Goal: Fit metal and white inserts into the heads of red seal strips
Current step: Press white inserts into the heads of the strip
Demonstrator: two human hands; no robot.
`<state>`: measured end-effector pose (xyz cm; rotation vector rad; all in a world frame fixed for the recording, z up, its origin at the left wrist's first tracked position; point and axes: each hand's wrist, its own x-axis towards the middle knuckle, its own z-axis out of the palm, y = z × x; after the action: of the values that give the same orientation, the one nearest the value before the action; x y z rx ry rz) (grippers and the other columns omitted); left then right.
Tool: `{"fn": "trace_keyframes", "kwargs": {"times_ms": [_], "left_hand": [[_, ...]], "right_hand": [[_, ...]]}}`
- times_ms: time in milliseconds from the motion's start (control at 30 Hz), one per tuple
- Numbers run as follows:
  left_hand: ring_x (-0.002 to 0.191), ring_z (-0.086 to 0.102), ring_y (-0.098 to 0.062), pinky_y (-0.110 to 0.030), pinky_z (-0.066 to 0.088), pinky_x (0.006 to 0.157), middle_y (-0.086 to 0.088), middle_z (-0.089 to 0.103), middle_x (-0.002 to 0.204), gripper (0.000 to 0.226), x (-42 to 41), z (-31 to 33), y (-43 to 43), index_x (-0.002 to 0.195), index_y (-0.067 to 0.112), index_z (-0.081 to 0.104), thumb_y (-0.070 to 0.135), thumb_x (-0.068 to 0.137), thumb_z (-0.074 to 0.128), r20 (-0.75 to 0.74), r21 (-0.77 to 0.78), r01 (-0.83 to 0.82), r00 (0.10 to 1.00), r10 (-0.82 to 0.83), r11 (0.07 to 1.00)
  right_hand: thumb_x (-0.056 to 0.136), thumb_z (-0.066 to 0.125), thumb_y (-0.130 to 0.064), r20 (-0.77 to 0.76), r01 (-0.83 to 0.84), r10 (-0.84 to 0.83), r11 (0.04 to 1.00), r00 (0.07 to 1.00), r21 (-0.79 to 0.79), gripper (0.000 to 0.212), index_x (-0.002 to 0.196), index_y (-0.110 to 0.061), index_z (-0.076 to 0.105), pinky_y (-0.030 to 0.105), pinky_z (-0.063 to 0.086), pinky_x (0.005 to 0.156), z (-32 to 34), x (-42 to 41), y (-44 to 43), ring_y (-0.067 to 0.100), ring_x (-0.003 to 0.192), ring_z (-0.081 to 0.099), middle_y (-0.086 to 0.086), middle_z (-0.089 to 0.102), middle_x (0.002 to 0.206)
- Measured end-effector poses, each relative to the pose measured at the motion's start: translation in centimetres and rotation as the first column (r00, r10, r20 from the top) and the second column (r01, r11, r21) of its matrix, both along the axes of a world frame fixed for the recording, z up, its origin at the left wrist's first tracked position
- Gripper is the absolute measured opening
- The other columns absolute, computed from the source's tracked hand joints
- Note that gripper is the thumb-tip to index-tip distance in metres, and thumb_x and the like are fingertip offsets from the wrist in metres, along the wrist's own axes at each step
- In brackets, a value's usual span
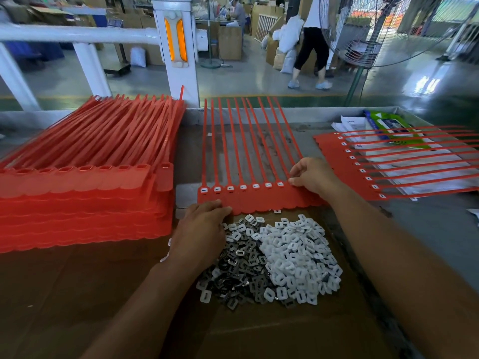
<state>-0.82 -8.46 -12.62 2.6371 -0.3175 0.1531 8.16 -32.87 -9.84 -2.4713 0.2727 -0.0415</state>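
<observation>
A joined row of red seal strips point(259, 200) lies flat in front of me, tails pointing away. Several of its heads hold white inserts point(243, 187). My right hand point(312, 177) pinches at the rightmost heads with fingers closed; whether an insert sits between the fingertips is hidden. My left hand point(201, 226) rests palm down on the row's lower left edge and over the loose parts. Below the row lie a pile of metal inserts point(241, 270) and a pile of white inserts point(300, 257) on brown cardboard point(103, 294).
A tall stack of empty red strip rows point(85, 198) fills the left. Another row with white inserts point(404, 161) lies at right over papers and a green packet point(388, 125). Beyond the table stand a white railing point(176, 47), a fan point(363, 35) and a person point(311, 47).
</observation>
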Motion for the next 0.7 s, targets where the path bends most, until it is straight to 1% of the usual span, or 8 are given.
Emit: {"fn": "trace_keyframes", "kwargs": {"times_ms": [133, 233, 333, 400, 467, 567, 633, 700], "left_hand": [[0.130, 0.027, -0.013, -0.026, 0.021, 0.106, 0.009, 0.039, 0.143, 0.046, 0.0, -0.1, 0.0, 0.131, 0.030, 0.050, 0.013, 0.089, 0.044, 0.000, 0.002, 0.007, 1.000, -0.007, 1.000], [0.130, 0.026, -0.012, -0.026, 0.021, 0.106, 0.010, 0.038, 0.143, 0.046, 0.0, -0.1, 0.0, 0.131, 0.031, 0.050, 0.013, 0.089, 0.044, -0.003, -0.004, 0.003, 1.000, -0.003, 1.000], [0.131, 0.026, -0.012, -0.026, 0.021, 0.105, 0.011, 0.038, 0.143, 0.046, 0.0, 0.1, 0.0, 0.131, 0.032, 0.049, 0.013, 0.089, 0.044, -0.013, -0.003, 0.001, 1.000, -0.001, 1.000], [0.131, 0.025, -0.012, -0.027, 0.021, 0.106, 0.011, 0.037, 0.144, 0.046, -0.1, 0.2, -0.1, 0.132, 0.031, 0.049, 0.013, 0.090, 0.043, -0.019, -0.003, 0.001, 1.000, -0.001, 1.000], [0.131, 0.025, -0.013, -0.027, 0.021, 0.106, 0.010, 0.036, 0.144, 0.047, -0.1, 0.2, -0.1, 0.132, 0.031, 0.048, 0.012, 0.090, 0.042, -0.018, 0.001, 0.002, 1.000, -0.002, 1.000], [0.131, 0.025, -0.013, -0.027, 0.021, 0.106, 0.010, 0.037, 0.144, 0.047, -0.1, 0.2, -0.1, 0.132, 0.031, 0.048, 0.012, 0.090, 0.042, -0.012, -0.001, 0.003, 1.000, -0.003, 1.000], [0.131, 0.026, -0.014, -0.028, 0.021, 0.106, 0.009, 0.037, 0.144, 0.046, -0.1, 0.1, -0.1, 0.132, 0.030, 0.048, 0.012, 0.090, 0.042, -0.009, 0.002, 0.005, 1.000, -0.005, 1.000], [0.131, 0.026, -0.014, -0.028, 0.021, 0.106, 0.009, 0.038, 0.144, 0.046, -0.1, 0.0, -0.1, 0.132, 0.030, 0.049, 0.012, 0.090, 0.043, -0.007, 0.003, 0.004, 1.000, -0.004, 1.000]], "right_hand": [[0.082, 0.067, -0.016, 0.050, -0.057, 0.060, 0.997, 0.997, -0.045, 0.015, 0.080, -0.027, 0.057, 0.025, 0.037, 0.072, -0.4, -0.6, -0.2, 0.009, 0.081, 0.051, -0.009, 0.055, 0.081], [0.086, 0.061, -0.012, 0.063, -0.077, 0.075, 0.997, 0.995, 0.032, 0.015, 0.082, -0.026, 0.060, 0.024, 0.040, 0.074, 0.1, -1.0, -0.5, 0.010, 0.085, 0.052, -0.006, 0.057, 0.087], [0.088, 0.057, -0.007, 0.106, -0.061, 0.045, 0.988, 0.993, 0.145, 0.013, 0.090, -0.018, 0.064, 0.020, 0.042, 0.065, 1.0, -1.8, -1.1, 0.011, 0.082, 0.055, 0.000, 0.062, 0.092], [0.087, 0.058, -0.007, 0.114, -0.049, 0.031, 0.986, 0.993, 0.161, 0.013, 0.096, -0.013, 0.066, 0.022, 0.044, 0.067, 1.5, -2.5, -1.4, 0.011, 0.082, 0.056, 0.002, 0.063, 0.095], [0.086, 0.061, -0.010, 0.109, -0.062, 0.047, 0.988, 0.993, 0.140, 0.014, 0.098, -0.011, 0.067, 0.023, 0.043, 0.069, 1.9, -3.4, -1.7, 0.010, 0.082, 0.057, 0.002, 0.064, 0.095], [0.084, 0.065, -0.015, 0.033, -0.175, 0.172, 0.981, 0.984, 0.089, 0.011, 0.094, -0.016, 0.068, 0.013, 0.040, 0.063, 2.6, -5.0, -1.5, -0.001, 0.078, 0.055, -0.008, 0.064, 0.086], [0.082, 0.068, -0.018, -0.061, -0.283, 0.282, 0.959, 0.958, -0.013, 0.006, 0.088, -0.021, 0.069, 0.009, 0.037, 0.059, 2.9, -6.0, -1.0, -0.005, 0.073, 0.053, -0.017, 0.061, 0.078], [0.081, 0.069, -0.021, -0.124, -0.339, 0.325, 0.934, 0.938, -0.116, 0.002, 0.083, -0.023, 0.069, 0.012, 0.038, 0.061, 3.1, -6.8, -0.5, -0.004, 0.073, 0.054, -0.020, 0.059, 0.074]]}}
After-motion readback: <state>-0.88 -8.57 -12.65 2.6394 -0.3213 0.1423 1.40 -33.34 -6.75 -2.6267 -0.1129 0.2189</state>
